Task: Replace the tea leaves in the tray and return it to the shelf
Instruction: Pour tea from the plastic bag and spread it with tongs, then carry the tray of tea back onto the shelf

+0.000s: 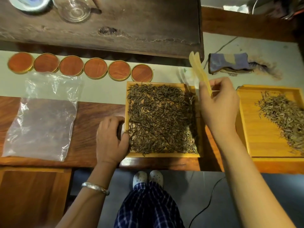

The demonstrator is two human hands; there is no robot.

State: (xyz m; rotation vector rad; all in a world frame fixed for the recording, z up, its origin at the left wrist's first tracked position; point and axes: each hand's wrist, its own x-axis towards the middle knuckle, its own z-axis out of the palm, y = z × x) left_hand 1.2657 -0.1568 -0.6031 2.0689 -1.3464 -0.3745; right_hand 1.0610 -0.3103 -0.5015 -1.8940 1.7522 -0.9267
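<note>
Reddish wooden counter surface point(92, 116) was seen from above, with a pale strip behind it and a dark, worn wooden slab point(115, 27) farther back. On the counter's middle, a square yellow wooden tray point(162, 154) was set, its floor almost wholly covered by dark tea leaves point(161, 119). The tray's left rim was gripped by the left hand point(111, 139), the fingers curled over the outer edge and the thumb laid on the leaves inside. A silver bangle point(95, 188) was worn on that wrist. Above the tray's far right corner, the right hand point(218, 102) was held closed around pale bamboo tongs point(197, 69), whose two flat ends pointed up and away. A second tray point(246, 129) was placed just to the right, holding a looser, paler heap of leaves point(283, 116). A crumpled clear plastic bag point(42, 116) was spread flat at the left. Six round orange-topped lids point(95, 68) were lined up along the pale strip. A folded bluish cloth point(230, 63) was left near the tongs' tips.
</note>
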